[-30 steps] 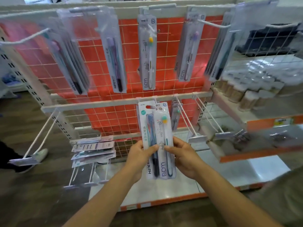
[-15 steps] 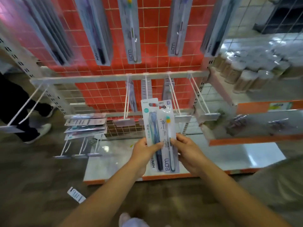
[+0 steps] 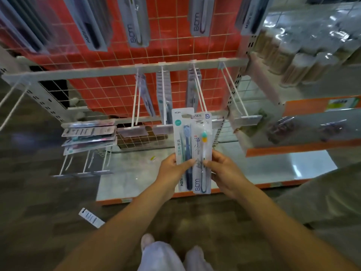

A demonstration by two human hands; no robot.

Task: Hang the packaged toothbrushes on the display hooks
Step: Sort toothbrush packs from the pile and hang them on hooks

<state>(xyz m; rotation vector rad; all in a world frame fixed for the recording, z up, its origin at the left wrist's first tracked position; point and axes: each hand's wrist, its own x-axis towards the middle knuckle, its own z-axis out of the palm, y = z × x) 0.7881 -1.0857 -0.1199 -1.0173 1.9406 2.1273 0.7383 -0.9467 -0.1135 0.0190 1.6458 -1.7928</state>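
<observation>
I hold two packaged toothbrushes upright side by side in front of the lower row of white display hooks [image 3: 199, 90]. My left hand [image 3: 172, 171] pinches the pack with the dark blue brush [image 3: 182, 137], thumb across its front. My right hand [image 3: 224, 173] pinches the pack with the yellow-and-teal brush [image 3: 203, 145], which overlaps the first. A few packs hang at the back of the lower hooks [image 3: 163, 94]. Several more hang from the upper row [image 3: 134, 22].
The orange wire grid panel [image 3: 175, 49] backs the rack. Flat packs [image 3: 88, 137] lie on low hooks at the left. A shelf with jars [image 3: 304, 61] juts out at the right. A white label [image 3: 90, 217] lies on the floor near my feet.
The view has tilted down, so the upper row is now cut off and my legs show. Both hands keep their hold on the two packs, held at the same height before the lower hooks.
</observation>
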